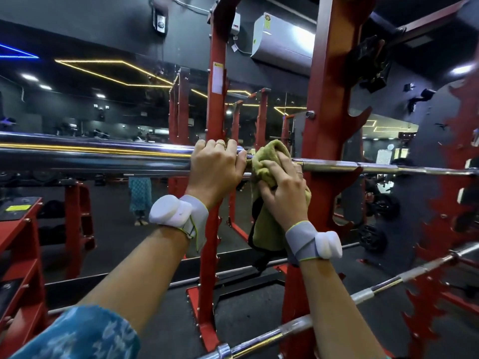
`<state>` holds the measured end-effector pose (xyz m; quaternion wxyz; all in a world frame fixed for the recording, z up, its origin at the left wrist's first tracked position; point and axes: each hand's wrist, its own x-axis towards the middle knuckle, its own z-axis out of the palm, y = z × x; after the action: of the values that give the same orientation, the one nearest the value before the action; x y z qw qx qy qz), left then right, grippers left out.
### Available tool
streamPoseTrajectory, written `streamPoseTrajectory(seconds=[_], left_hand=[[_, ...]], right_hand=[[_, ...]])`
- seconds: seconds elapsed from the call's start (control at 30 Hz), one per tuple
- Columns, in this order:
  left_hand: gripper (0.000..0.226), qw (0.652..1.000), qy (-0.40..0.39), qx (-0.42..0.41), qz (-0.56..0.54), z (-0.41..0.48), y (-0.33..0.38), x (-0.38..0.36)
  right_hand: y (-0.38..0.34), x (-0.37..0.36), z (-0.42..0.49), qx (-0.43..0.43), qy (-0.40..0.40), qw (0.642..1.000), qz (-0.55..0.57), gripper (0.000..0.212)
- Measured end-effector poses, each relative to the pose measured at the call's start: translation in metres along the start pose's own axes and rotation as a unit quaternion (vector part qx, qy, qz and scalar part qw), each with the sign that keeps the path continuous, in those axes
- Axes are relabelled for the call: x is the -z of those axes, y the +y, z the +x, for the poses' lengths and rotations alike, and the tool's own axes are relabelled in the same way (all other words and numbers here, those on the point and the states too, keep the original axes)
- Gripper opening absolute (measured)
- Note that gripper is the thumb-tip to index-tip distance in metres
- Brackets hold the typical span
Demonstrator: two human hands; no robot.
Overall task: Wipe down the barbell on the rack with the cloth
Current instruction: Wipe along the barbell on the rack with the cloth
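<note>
The barbell [103,156] lies level across the red rack [326,99]. The left grip [217,167] is curled over the barbell's thick sleeve, fingers wrapped on top, holding it. Just to its right on the barbell, the right grip [282,195] clutches the bunched green cloth [269,154] against the barbell, fingers curled into the folds. The cloth's tail hangs below the barbell.
</note>
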<state>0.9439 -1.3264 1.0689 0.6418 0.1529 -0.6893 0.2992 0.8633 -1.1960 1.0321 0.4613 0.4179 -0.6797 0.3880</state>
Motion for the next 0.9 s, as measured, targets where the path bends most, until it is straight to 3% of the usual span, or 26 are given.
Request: streamPoseTrajectory(seconds=[0.17,0.33,0.43,0.67,0.77,0.9], left_hand=[[0.04,1.0,-0.006,0.003,-0.007,0.0,0.0,-0.001],[0.042,1.0,-0.004,-0.001,-0.007,0.0,0.0,0.001],[0.042,1.0,-0.012,0.003,-0.011,0.0,0.001,0.002],[0.041,1.0,-0.008,0.001,-0.013,0.0,0.0,0.0],[0.041,1.0,-0.025,0.003,-0.009,0.0,0.001,0.002],[0.039,1.0,-0.023,0.018,-0.006,-0.001,0.004,0.002]], right_hand=[[-0.005,0.005,0.023,-0.112,-0.031,0.993,-0.023,0.038],[-0.022,0.003,0.022,-0.017,-0.042,0.998,-0.049,0.043],[-0.015,0.001,0.007,-0.013,-0.032,0.999,-0.032,0.047],[-0.008,0.004,0.023,-0.164,-0.023,0.985,-0.056,0.037],[-0.022,0.002,0.029,-0.118,-0.041,0.988,-0.09,0.039],[-0.024,-0.009,-0.004,-0.022,-0.014,0.999,-0.042,0.048]])
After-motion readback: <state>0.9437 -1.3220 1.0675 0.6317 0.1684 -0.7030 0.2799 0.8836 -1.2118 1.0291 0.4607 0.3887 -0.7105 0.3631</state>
